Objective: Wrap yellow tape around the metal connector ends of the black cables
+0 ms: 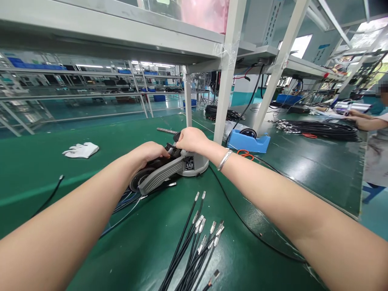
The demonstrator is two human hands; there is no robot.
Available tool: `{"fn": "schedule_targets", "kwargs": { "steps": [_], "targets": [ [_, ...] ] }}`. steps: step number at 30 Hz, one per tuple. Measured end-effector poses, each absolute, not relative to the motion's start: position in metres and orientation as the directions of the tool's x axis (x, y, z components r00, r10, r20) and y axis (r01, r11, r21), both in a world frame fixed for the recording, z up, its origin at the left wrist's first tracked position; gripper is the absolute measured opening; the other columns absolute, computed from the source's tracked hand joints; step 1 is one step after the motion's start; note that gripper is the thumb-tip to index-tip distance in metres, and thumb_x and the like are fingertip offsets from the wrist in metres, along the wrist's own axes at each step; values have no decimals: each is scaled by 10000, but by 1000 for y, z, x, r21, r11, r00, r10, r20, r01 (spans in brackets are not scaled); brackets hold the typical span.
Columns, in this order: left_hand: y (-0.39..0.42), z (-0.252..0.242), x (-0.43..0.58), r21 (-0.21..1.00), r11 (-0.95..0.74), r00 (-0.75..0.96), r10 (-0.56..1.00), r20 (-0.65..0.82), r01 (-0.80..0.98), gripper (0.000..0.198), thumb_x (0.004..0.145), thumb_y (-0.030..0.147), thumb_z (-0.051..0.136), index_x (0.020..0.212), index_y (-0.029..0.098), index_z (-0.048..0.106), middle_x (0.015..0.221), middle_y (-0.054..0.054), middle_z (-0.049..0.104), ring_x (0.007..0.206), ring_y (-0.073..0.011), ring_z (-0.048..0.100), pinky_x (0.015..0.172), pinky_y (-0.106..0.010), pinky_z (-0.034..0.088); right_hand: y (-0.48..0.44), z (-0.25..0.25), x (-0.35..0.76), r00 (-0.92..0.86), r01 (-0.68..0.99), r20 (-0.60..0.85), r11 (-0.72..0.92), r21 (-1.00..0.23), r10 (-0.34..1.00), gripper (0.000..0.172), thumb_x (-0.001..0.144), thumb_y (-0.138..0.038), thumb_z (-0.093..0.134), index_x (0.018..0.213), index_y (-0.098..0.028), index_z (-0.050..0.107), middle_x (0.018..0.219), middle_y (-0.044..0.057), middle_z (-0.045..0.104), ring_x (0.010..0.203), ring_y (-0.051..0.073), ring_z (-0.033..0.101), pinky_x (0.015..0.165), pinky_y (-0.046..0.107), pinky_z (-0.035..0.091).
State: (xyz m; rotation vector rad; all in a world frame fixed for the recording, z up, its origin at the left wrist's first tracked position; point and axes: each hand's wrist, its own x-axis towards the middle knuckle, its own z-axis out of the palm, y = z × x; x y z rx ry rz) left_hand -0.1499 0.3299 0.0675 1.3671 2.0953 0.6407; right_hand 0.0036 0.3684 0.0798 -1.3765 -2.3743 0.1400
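- Worn on the person's head, the one view looks forward and down over the green workbench [39,194].
- The left hand [148,153] and right hand [192,139] sit mid-frame, fairly near; their forearms [60,218] enter from the near bottom corners, very close to the lens.
- The wide view reaches under white shelving [106,36] to far racks [75,87].
- A co-worker's arm [363,121] shows at far right.

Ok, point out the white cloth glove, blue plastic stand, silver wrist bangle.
White cloth glove [81,150], head view, on its middle.
Blue plastic stand [248,144], head view, on its front wall.
Silver wrist bangle [224,160], head view, on its outer band.
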Motion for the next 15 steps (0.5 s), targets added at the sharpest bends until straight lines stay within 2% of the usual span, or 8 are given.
{"fn": "schedule_targets", "kwargs": {
  "steps": [4,15],
  "targets": [
    [331,66,-152,667,374,-329,923,-200,645,122,503,273,718,529,186,636,594,-37,660,517,-182,577,485,-298,432,366,80,0,-435,827,300,509,-240,849,118,697,-220,602,751,-172,696,786,88,721,747,230,676,566,265,494],
    [330,65,-152,720,390,-353,911,-213,574,151,514,268,705,496,175,587,535,-19,602,488,-170,553,493,-306,448,364,79,-7,-483,833,354,545,-95,801,143,752,-158,579,836,-138,693,856,132,704,820,263,662,654,315,516]
  ]
}}
